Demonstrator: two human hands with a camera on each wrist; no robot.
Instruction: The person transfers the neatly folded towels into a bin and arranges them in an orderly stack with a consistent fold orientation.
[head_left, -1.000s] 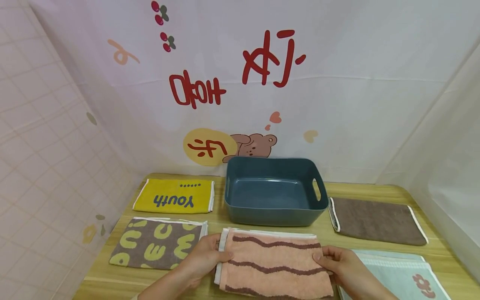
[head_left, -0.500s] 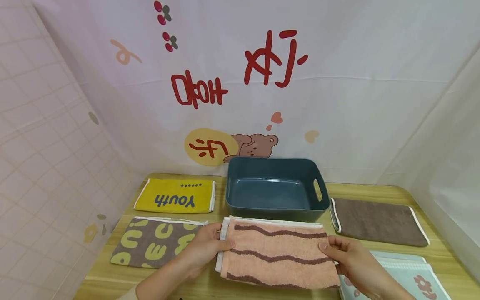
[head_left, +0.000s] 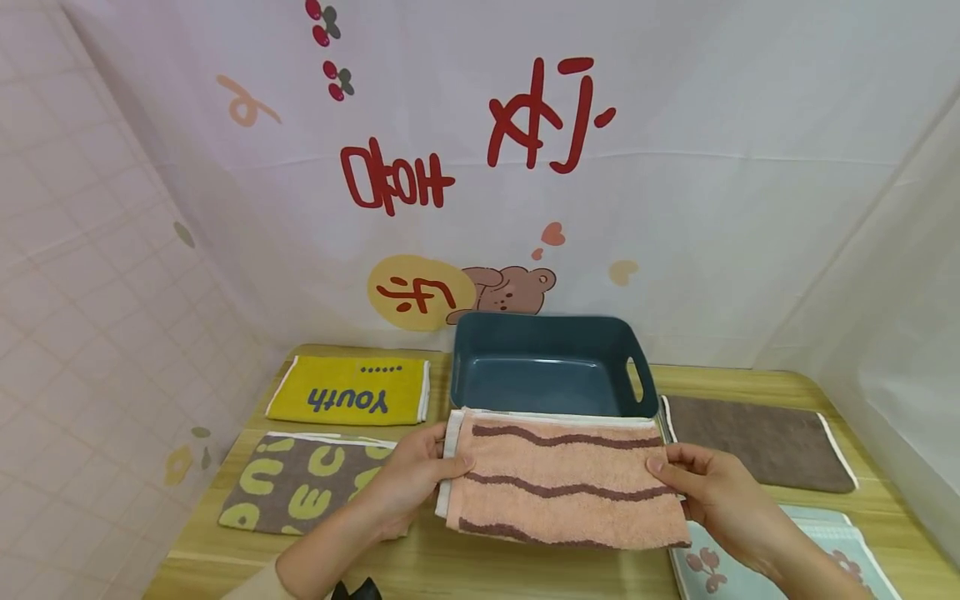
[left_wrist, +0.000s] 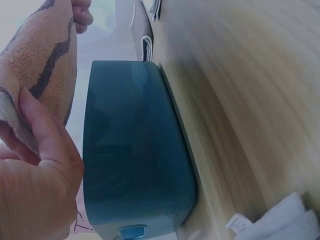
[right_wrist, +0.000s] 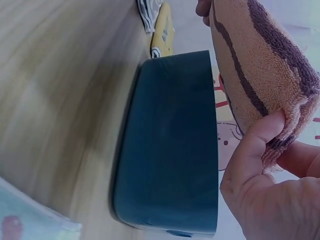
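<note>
A folded peach towel point(head_left: 566, 479) with wavy brown stripes is held up off the table in front of a dark teal bin point(head_left: 540, 379). My left hand point(head_left: 412, 475) pinches its left edge, thumb on top and fingers beneath. At the opposite edge my right hand point(head_left: 716, 492) pinches the towel the same way. Both wrist views show the towel raised beside the bin's outer wall, above the tabletop. In the head view the towel's far edge overlaps the bin's near wall. The visible part of the bin's inside holds nothing.
Left of the bin lie a folded yellow "Youth" towel point(head_left: 348, 390) and a brown towel with green letters point(head_left: 300, 483). On the right are a plain brown towel point(head_left: 757, 442) and a pale mint towel point(head_left: 817, 533). A white printed curtain point(head_left: 712, 208) hangs behind the wooden table point(head_left: 525, 575).
Both hands have lifted the peach towel and carried it forward toward the bin, also slightly right. It now covers the bin's near wall in the head view. The other towels stay put.
</note>
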